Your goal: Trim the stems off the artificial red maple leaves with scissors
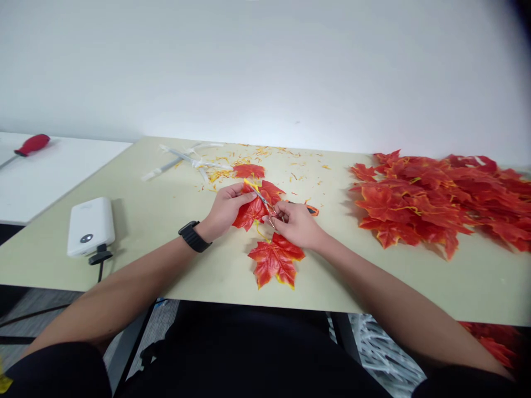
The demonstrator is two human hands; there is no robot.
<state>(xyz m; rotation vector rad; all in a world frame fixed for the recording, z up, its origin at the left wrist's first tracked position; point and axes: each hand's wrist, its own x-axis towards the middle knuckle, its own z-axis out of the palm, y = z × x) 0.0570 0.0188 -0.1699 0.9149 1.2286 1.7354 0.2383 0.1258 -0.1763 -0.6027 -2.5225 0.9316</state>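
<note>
At the middle of the table, my left hand pinches a red artificial maple leaf with yellow edges. My right hand is closed on the handles of small scissors, whose blades point up and left to the leaf's yellow tip beside my left fingers. Another red leaf lies below my hands, near the front edge, with a yellow stem running up from it. Behind my hands lies one more leaf. An orange and black tool is partly hidden behind my right hand.
A heap of red leaves covers the table's right side. Yellow scraps and whitish strips lie at the back. A white power bank with a cable sits left; a red-handled screwdriver lies on the white table.
</note>
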